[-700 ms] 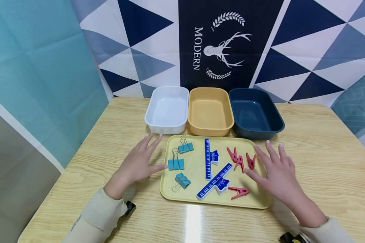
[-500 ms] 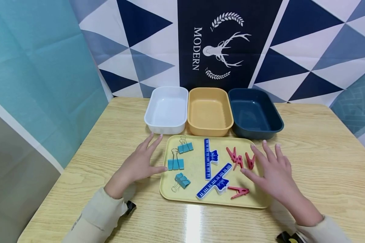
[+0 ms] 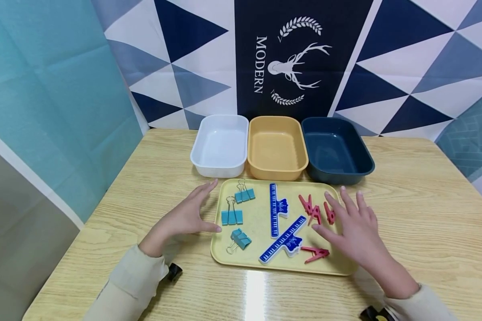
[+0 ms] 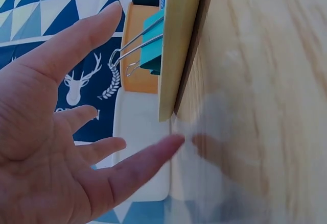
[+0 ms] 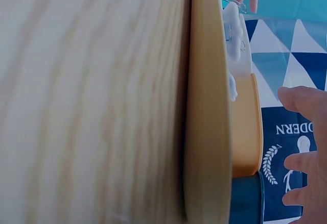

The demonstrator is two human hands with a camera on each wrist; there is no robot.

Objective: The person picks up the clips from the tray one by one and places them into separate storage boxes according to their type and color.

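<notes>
A yellow tray (image 3: 253, 249) lies on the table. On its left side are three teal binder clips, the middle one (image 3: 232, 217) nearest my left hand (image 3: 184, 214), which is spread at the tray's left edge and holds nothing. Two blue-and-white clips with a piano-key pattern lie mid-tray, one upright (image 3: 274, 209) and one slanted (image 3: 283, 240). Several red clothespins (image 3: 315, 254) are on the right side. Over the tray's right part hovers my right hand (image 3: 355, 232), fingers apart, partly covering one clothespin (image 3: 329, 213). In the left wrist view, a binder clip (image 4: 152, 43) shows past the thumb.
Behind the tray stand three bins side by side: white (image 3: 221, 145), yellow-orange (image 3: 278, 147) and dark blue (image 3: 337, 149). A patterned cloth (image 3: 201, 58) hangs behind the wooden table (image 3: 417, 200). A teal cloth (image 3: 56, 89) hangs at the left.
My right hand has drifted left, further over the red clothespins. The fingers of my left hand have come closer together and lowered slightly. The clips have not moved.
</notes>
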